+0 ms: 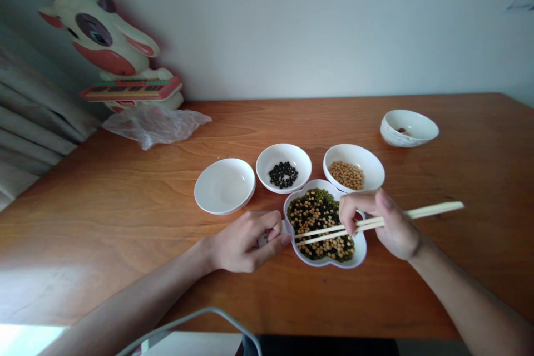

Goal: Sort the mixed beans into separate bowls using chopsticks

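Note:
A flower-shaped white bowl (362, 247) holds mixed black, tan and green beans. My left hand (252, 242) is closed at its left side, gripping what looks like a short handle mostly hidden by the fingers. Over the bowl's right side, my right hand (381, 222) is closed on a pair of wooden chopsticks (434, 210). Their tips reach across to the left part of the beans, close to my left thumb. I cannot make out any bean between the tips. Just behind stand a white bowl of black beans (283, 174) and a white bowl of tan soybeans (347, 174).
An empty-looking white bowl (225, 186) stands left of the black beans. Far right is a patterned bowl (409, 128) with something small and reddish inside. At the back left, a cow-shaped toy keyboard (129, 89) stands behind a crumpled plastic bag (161, 125). A grey cable (208, 311) loops in front.

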### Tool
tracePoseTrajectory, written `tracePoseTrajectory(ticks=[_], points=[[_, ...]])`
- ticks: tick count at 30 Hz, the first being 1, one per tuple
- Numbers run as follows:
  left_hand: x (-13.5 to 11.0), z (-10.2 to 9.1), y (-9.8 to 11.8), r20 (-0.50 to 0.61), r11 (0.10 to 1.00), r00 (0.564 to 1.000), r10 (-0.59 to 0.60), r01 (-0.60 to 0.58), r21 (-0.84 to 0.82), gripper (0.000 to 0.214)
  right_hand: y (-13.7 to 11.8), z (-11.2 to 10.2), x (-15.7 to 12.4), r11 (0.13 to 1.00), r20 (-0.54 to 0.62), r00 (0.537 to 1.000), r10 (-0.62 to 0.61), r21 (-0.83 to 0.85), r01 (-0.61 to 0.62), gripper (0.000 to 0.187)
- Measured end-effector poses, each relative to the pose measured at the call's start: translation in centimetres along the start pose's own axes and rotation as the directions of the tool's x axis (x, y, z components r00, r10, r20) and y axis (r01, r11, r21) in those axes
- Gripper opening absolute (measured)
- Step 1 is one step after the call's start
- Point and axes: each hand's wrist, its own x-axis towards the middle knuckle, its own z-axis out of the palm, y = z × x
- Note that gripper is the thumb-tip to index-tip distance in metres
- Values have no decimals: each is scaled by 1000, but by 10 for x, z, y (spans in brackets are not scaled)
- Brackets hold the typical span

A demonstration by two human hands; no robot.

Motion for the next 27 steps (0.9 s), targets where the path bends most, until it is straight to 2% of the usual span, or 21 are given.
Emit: tracePoseTrajectory(ticks=[6,13,21,27], points=[[0,-1,0,0,1000,1000,2,-2,16,26,4,1,-1,1000,-13,1000,19,14,-19,80],[0,-1,0,3,1000,1000,13,-13,21,26,3,2,1,999,-108,994,9,51,-4,81],[0,-3,2,11,1000,1000,8,-8,15,25,-9,-16,6,950,-253,967,-22,297,99,82],[-1,-1,-1,9,1000,1000,9,-10,13,26,-10,-19,7,977,-298,954,-32,190,92,80]])
